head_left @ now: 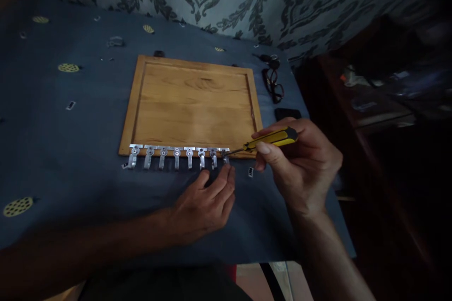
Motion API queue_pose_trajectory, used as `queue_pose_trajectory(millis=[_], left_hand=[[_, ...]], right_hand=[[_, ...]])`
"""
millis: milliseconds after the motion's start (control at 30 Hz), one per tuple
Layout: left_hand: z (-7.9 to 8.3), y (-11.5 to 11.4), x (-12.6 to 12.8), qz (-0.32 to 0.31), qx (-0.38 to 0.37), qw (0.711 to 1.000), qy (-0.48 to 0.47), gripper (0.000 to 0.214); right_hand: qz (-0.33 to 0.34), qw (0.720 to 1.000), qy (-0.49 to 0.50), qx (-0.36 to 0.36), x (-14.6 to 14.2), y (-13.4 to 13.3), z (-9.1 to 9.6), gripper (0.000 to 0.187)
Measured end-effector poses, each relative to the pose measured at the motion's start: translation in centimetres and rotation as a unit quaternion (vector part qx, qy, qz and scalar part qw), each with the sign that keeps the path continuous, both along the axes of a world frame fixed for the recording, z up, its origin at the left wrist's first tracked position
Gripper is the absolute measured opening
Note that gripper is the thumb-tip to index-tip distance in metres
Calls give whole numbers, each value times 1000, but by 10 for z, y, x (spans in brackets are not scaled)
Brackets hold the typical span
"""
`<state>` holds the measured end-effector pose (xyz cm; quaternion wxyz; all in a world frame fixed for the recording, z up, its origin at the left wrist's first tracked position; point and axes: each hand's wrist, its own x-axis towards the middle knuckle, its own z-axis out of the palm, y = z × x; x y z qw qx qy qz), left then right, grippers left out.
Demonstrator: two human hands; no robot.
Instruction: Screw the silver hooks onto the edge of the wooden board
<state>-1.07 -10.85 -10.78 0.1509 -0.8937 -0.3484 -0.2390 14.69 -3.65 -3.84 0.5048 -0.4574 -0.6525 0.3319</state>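
Head camera looks down on a table under a blue cloth (pixel 52 150), with a small loose metal piece (pixel 70 105) lying on it at the far left. Right of that lies a wooden board (pixel 192 103), flat and with a raised rim. Along its near edge runs a row of metal hooks (pixel 176 155), their plates on the wood and their tails hanging over onto the cloth.

The left hand (pixel 205 204) rests palm down on the cloth just below the right end of the row. Its fingers (pixel 229 174) are stretched out and close together, gripping nothing, and their tips touch the tail of the last hook (pixel 225 154).

The screwdriver (pixel 273 138) has a yellow and black handle, and its thin shaft slants down to the left so that the tip sits at that last hook's plate. The right hand (pixel 300 164) is clamped on the handle, thumb against the curled fingers. Whether the tip is seated in a screw head is too small to tell.

The step in hand looks like fastening the final hook at the right end of the row. It calls for keeping the hook pinned square and the shaft pressed in line while the handle is twisted. Another small piece (pixel 250 171) lies just beside the right thumb, and a pair of glasses (pixel 273 82) sits beyond the board's right edge.
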Motion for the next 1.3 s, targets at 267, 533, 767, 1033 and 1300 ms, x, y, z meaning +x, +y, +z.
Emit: queue_pose_trajectory(millis=[267,533,767,1033,1300], left_hand=[[2,0,-1,-1,-5,1000,2,24],[-2,-2,-1,-1,-14,1000,14,21],[-5,-2,-1,4,-4,1000,5,22],[3,0,1,6,-6,1000,-4,28],[5,1,1,0,-6,1000,12,29]], right_hand=[[6,1000,1,-17,2,-6,2,15],[74,996,-30,-37,16,-3,4,13],[16,998,-59,9,11,-1,-1,22],[-5,998,-38,58,14,-9,-4,6],[-51,996,-2,71,14,-8,-12,10]])
